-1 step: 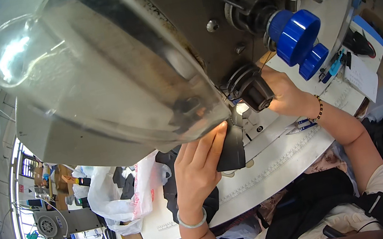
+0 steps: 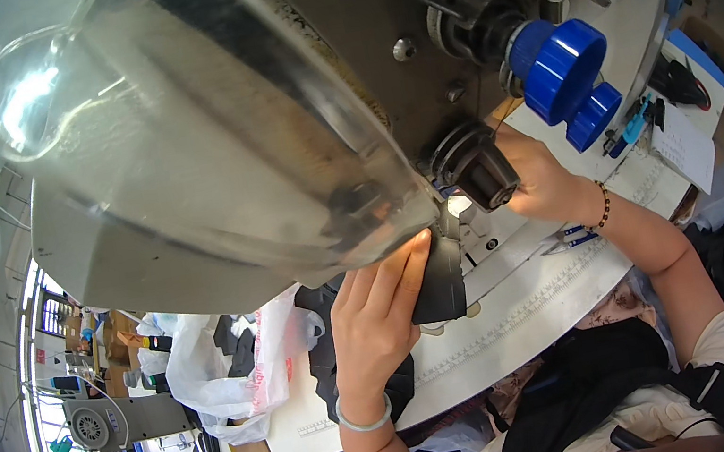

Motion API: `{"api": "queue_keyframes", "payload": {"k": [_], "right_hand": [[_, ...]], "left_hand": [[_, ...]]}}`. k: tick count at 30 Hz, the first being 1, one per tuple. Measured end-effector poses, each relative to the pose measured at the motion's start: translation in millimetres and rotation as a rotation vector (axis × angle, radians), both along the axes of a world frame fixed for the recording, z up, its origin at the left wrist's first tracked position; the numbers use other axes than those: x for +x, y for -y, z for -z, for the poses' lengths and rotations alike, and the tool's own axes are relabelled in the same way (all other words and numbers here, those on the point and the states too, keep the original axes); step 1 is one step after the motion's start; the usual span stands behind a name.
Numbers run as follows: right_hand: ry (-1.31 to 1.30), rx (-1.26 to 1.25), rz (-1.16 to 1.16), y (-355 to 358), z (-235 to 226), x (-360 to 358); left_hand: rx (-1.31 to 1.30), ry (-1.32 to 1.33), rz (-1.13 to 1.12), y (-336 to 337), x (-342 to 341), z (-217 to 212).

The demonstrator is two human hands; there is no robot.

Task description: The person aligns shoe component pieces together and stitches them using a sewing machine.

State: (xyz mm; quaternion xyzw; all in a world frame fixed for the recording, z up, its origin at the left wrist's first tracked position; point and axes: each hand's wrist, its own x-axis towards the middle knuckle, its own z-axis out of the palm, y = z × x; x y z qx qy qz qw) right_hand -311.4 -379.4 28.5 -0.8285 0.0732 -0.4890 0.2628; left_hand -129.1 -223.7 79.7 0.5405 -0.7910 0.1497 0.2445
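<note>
Sewing machine (image 2: 357, 26) towers over a white table (image 2: 512, 295). The left hand (image 2: 370, 328) lays its fingers together on a flat black panel (image 2: 442, 289) beside the machine's lit spot, thumb hidden; the right hand (image 2: 541, 177) has fingertips out of sight, grip untellable. Work seems unfinished; how much is stitched doesn't show.

Head-worn fisheye; looks down, close to sewing machine (image 2: 410, 84).

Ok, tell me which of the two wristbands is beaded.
The dark bracelet at the wrist of the right hand is beaded; the pale bangle at the wrist of the left hand is a plain, smooth ring.
</note>
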Motion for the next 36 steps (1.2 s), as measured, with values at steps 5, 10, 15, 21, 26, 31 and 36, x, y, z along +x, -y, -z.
{"api": "queue_keyframes", "payload": {"k": [5,10,15,21,26,31,36], "right_hand": [[0.067,-0.198,0.081,-4.2,1.9,1.9],[0.03,0.006,0.017,-5.4,-1.4,2.2],[0.061,0.045,-0.008,-4.2,-0.4,4.6],[0.082,0.105,-0.026,-1.5,2.0,5.9],[0.158,-0.014,0.158,-3.6,5.5,12.1],[0.157,0.317,0.27,1.9,-5.9,9.4],[-0.26,0.832,-0.322,20.0,-20.1,9.6]], "left_hand": [[-0.089,-0.013,-0.017,-0.7,-0.6,2.7],[-0.245,0.053,0.004,5.7,-3.8,12.0],[-0.254,0.075,-0.019,3.8,-10.1,11.0],[-0.237,0.066,-0.068,5.9,-18.5,12.4],[-0.274,0.083,-0.049,5.0,-18.1,14.9],[-0.298,0.184,0.057,5.9,-13.3,18.3],[-0.205,0.158,0.023,4.9,-18.5,14.9]]}}
